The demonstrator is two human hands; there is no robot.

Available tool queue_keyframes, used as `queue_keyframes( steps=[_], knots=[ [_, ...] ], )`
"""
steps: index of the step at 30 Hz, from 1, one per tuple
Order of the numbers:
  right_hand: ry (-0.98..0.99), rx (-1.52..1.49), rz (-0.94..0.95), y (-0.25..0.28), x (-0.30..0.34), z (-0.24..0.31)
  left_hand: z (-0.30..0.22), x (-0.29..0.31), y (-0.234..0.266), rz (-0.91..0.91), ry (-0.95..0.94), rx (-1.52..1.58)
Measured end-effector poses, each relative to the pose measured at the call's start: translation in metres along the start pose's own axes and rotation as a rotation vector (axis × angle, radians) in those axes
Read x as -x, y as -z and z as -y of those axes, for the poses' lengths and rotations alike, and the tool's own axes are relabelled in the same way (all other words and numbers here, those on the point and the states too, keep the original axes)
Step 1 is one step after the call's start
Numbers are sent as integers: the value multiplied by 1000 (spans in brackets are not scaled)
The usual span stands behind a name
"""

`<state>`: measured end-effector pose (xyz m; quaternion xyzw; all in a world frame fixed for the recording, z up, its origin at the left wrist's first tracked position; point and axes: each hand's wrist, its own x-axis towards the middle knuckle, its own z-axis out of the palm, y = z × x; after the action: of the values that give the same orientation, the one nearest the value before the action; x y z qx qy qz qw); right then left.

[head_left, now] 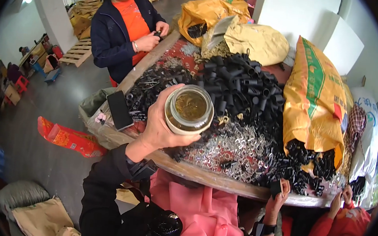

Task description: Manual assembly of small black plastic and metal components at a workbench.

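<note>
My left hand [158,125] is wrapped around a glass jar [189,123], lifted above the table edge. The jar's round mouth faces up, and brownish liquid with leaf-like bits shows inside. Low at the table's front edge, my right hand [283,189] is closed on a small dark cap-like piece [276,188]; its exact kind is hard to make out. Behind the jar lies a heap of black plastic tubes [241,84]. Silvery metal clips [235,151] are spread between the jar and my right hand. Small black clips [299,170] lie just beyond that hand.
A dark phone [120,111] rests at the table's left corner. Across the table's left side stands a person [125,27] handling a small black part. Another person in a red sleeve [339,230] sits at right. Yellow sacks [312,93] stand on the table; a red bag [68,139] hangs at left.
</note>
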<state>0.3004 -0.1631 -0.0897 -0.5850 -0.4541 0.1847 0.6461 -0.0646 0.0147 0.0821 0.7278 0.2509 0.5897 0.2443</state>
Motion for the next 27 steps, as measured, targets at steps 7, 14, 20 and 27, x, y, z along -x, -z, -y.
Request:
queue_keyframes(
  steps=[7,14,20,27],
  knots=[
    [23,-58,44,8,2,-2,-29,15,-13,147,-70,-94],
    [-11,-143,69,2,2,2,-42,15,-18,255,-192,-171],
    [-20,-137,72,2,2,1,-48,14,-25,312,-248,-97],
    [-11,23,39,8,2,1,-50,11,-57,360,-225,-22]
  ],
)
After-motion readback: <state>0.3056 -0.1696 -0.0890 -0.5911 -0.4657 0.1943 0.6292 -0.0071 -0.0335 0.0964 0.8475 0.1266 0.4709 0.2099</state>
